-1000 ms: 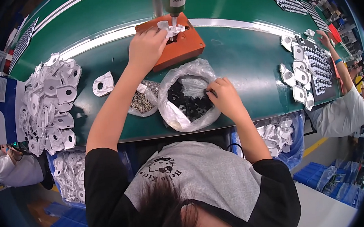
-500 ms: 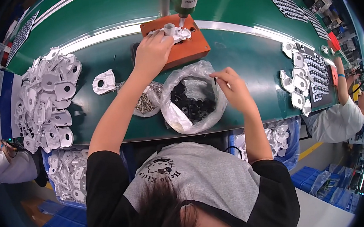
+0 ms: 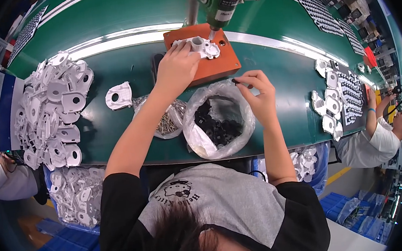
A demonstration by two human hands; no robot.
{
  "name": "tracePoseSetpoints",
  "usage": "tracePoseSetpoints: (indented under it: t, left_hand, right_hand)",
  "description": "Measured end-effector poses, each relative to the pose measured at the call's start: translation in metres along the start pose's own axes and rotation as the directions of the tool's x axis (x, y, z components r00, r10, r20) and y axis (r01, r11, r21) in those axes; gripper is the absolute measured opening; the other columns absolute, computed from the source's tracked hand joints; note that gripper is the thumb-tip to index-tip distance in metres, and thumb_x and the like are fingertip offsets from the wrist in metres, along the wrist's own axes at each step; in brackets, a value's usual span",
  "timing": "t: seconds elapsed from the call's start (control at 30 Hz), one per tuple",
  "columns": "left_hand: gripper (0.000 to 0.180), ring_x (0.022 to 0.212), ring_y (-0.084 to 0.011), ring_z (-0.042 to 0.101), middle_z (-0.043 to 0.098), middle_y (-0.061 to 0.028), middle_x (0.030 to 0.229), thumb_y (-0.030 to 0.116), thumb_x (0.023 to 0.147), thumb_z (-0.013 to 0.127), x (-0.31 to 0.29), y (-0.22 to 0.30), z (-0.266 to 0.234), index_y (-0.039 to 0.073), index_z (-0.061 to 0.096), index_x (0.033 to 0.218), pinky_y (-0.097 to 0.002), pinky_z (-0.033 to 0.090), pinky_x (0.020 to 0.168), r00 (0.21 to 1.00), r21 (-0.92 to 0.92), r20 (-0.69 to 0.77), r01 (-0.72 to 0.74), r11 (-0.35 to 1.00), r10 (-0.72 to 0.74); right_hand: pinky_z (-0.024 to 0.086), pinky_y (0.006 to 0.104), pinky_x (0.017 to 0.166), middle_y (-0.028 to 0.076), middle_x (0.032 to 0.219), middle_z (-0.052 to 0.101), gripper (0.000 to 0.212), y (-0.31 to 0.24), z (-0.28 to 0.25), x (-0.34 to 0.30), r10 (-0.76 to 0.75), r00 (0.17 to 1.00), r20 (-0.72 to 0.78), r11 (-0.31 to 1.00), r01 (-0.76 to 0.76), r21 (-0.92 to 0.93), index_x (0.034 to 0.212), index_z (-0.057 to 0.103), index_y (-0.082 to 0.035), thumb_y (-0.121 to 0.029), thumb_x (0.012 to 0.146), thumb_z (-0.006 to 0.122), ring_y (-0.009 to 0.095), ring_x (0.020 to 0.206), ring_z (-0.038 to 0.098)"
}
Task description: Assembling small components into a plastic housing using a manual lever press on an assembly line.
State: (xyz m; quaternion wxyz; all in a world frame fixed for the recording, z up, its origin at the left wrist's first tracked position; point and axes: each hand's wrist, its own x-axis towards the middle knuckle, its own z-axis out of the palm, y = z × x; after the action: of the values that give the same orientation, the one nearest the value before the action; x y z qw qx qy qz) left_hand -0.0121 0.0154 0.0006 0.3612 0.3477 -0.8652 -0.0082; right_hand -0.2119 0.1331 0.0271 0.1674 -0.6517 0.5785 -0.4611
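Observation:
On the orange fixture block [image 3: 228, 62] lies a white plastic housing [image 3: 210, 51] with a short round tube standing up from it. My left hand [image 3: 179, 66] grips its left end, the fingertips partly hidden against it. A green press head [image 3: 223, 4] hangs over the block, its narrow metal tip close above the housing. My right hand [image 3: 260, 94] pinches a small black part [image 3: 235, 81] between thumb and finger, above the far right rim of a clear plastic bag [image 3: 247, 133]. Inside the bag are many black plastic parts [image 3: 218, 126].
A bag of metal screws [image 3: 166, 124] sits left of the black parts. One loose white housing [image 3: 119, 95] lies farther left, near a tall heap of housings [image 3: 58, 109]. At right are more housings [image 3: 332, 97] and a tray of small parts [image 3: 351, 93]. A co-worker [image 3: 372, 139] sits beyond.
The whole view has shifted slightly. My right hand, still pinching the black part, has risen a little away from the bag toward the block. My left hand stays on the housing.

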Motion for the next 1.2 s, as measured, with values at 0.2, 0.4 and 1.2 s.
tracePoseSetpoints:
  t: [0.2, 0.4, 1.2]
  left_hand:
    - [0.021, 0.117, -0.035, 0.048, 0.055, -0.0196, 0.119, 0.019, 0.08, 0.061, -0.001, -0.003, -0.002, 0.006, 0.064, 0.096, -0.0432, 0.036, 0.103, 0.998, -0.085, 0.055, 0.02, 0.996, -0.016]
    - [0.033, 0.121, -0.0353, 0.043, 0.049, -0.022, 0.126, 0.022, 0.077, 0.064, -0.004, -0.005, -0.009, 0.006, 0.062, 0.105, -0.0441, 0.03, 0.106, 0.992, -0.204, 0.128, 0.002, 0.979, 0.024]
    - [0.023, 0.1, -0.0291, 0.054, 0.063, -0.0101, 0.096, 0.01, 0.075, 0.051, 0.002, -0.039, -0.02, 0.009, 0.067, 0.091, -0.0415, 0.038, 0.095, 0.982, -0.282, 0.186, 0.078, 0.956, -0.025]
  right_hand:
    - [0.047, 0.0283, 0.068, 0.009, 0.085, 0.062, 0.017, 0.007, 0.019, 0.037, -0.096, 0.984, -0.148, 0.994, 0.089, -0.056, 0.09, 0.069, -0.003, 0.0, 0.073, 0.067, 0.019, 0.076, 0.06]
    - [0.046, 0.0268, 0.069, 0.008, 0.09, 0.064, 0.013, 0.021, 0.051, 0.089, -0.118, 0.98, -0.16, 0.985, 0.094, -0.147, 0.089, 0.069, -0.003, -0.006, 0.077, 0.066, 0.018, 0.079, 0.06]
    - [0.039, 0.04, 0.078, 0.008, 0.088, 0.058, 0.013, -0.026, 0.068, 0.047, -0.37, 0.927, 0.063, 0.793, 0.35, -0.498, 0.083, 0.066, -0.008, -0.011, 0.071, 0.066, 0.028, 0.089, 0.052]
